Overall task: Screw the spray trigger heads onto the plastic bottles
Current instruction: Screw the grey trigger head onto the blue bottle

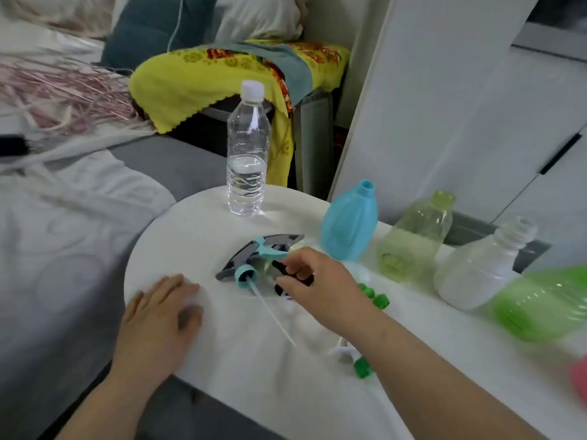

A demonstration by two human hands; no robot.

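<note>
A grey and light-blue spray trigger head (254,258) with a long white dip tube lies in the middle of the white table (247,360). My right hand (320,287) reaches over a pile of dark trigger heads beside it, fingers curled on a black one. My left hand (162,319) rests flat on the table, holding nothing. Behind stand open bottles: a blue one (351,223), a yellow-green one (413,239) and a white one (479,268). A bright green bottle (540,306) lies blurred at the right.
A capped clear water bottle (246,154) stands at the table's far edge. Green caps (376,296) and a white-green trigger head (355,360) lie near my right forearm. A bed with white bedding (63,233) is on the left, a white cabinet (460,106) at the right.
</note>
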